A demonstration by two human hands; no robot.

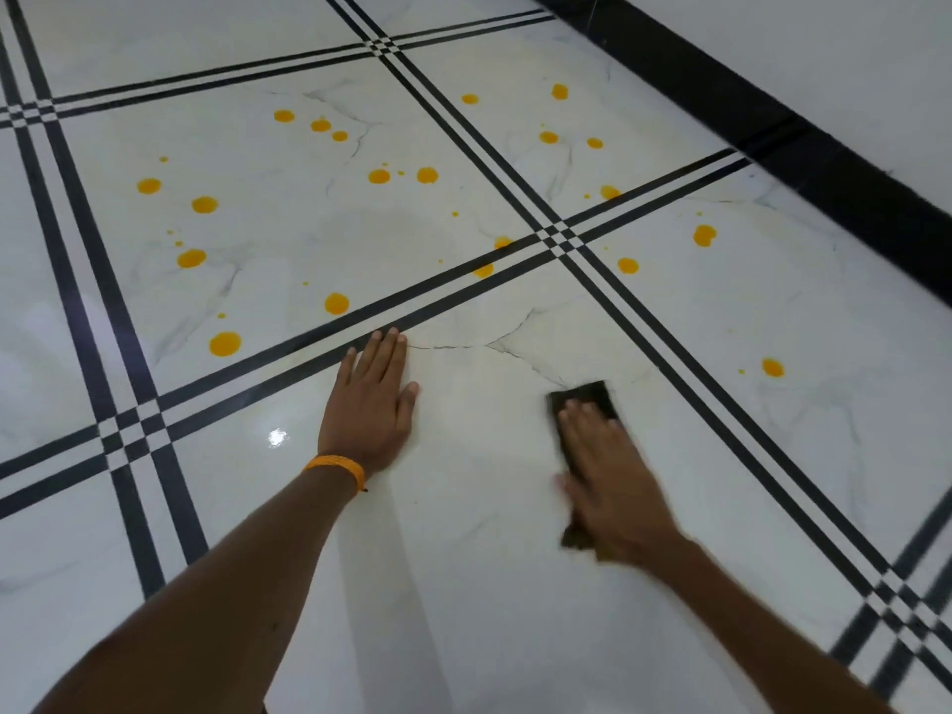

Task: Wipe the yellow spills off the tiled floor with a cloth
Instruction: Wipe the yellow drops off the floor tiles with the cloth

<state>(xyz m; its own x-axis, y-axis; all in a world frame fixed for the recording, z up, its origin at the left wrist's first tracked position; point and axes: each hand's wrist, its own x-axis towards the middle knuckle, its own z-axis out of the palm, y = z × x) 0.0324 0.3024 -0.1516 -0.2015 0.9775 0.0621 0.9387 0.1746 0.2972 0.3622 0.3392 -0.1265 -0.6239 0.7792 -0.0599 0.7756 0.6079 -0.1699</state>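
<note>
Several yellow spills (336,303) dot the white tiled floor (463,584), mostly on the tile beyond my hands and on the tiles to the right, such as one drop (772,367). My right hand (608,476) presses flat on a dark cloth (587,396), which shows ahead of my fingertips and under my palm; the hand is blurred. My left hand (373,404) lies flat on the floor with fingers together, its fingertips touching a black stripe. An orange band (337,468) circles the left wrist. The tile under both hands shows no yellow spots.
Black double stripes (559,237) cross the floor in a grid. A black skirting (803,146) runs along the white wall at the upper right. A light glare (276,437) shines on the tile left of my left wrist.
</note>
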